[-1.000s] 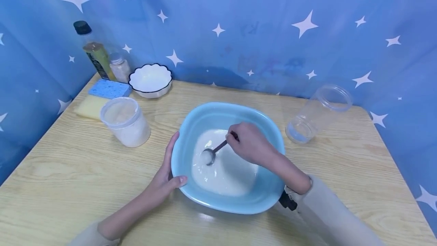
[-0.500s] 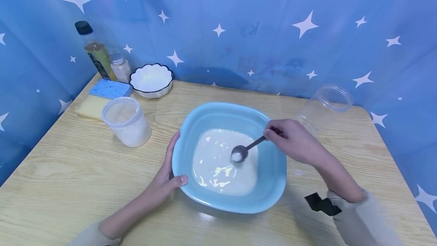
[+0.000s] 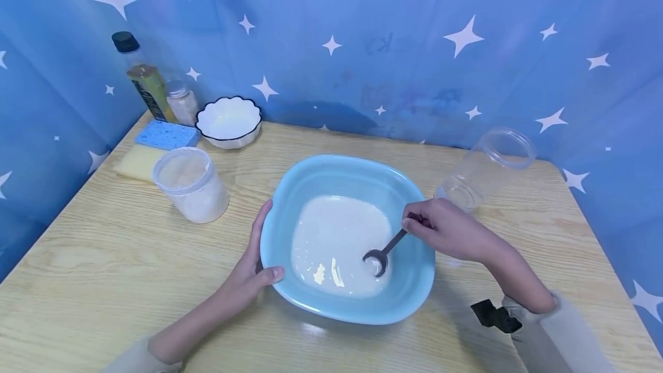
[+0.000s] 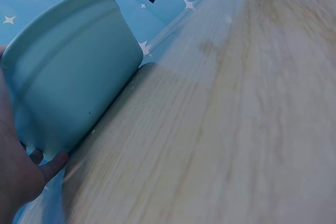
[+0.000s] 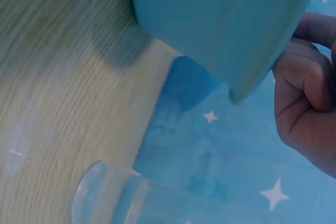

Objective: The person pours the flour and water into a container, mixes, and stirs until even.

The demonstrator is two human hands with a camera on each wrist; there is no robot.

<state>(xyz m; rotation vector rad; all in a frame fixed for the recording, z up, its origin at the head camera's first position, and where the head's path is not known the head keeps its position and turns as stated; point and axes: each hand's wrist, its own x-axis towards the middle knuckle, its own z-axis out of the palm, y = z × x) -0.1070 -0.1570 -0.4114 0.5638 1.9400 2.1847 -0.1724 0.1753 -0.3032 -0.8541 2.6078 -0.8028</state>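
Note:
A light blue basin (image 3: 414, 269) stands on the table with milky white liquid (image 3: 331, 235) in its bottom. My left hand (image 3: 254, 269) grips its left side, thumb over the rim and fingers along the outer wall. In the left wrist view, fingers of that hand (image 4: 23, 174) lie against the basin's outside (image 4: 79, 66) near the tabletop. Over the basin's right rim, my right hand (image 3: 448, 232) pinches the handle of a dark spoon (image 3: 396, 240). The spoon's bowl is partly sunk in the liquid. In the right wrist view, the right hand's curled fingers (image 5: 304, 77) show beside the rim; the spoon is hidden.
A clear plastic jar (image 3: 484, 168) is behind the right hand. At left stands an uncovered tub of white powder (image 3: 202, 194), by yellow (image 3: 136, 161) and blue sponges (image 3: 167, 134). Behind are an oil bottle (image 3: 150, 88), a small jar (image 3: 182, 105) and a scalloped white bowl (image 3: 229, 120).
The right hand has carried the spoon from the basin's middle to its right side, and the spoon's bowl has dipped lower into the liquid. The left hand has stayed on the basin.

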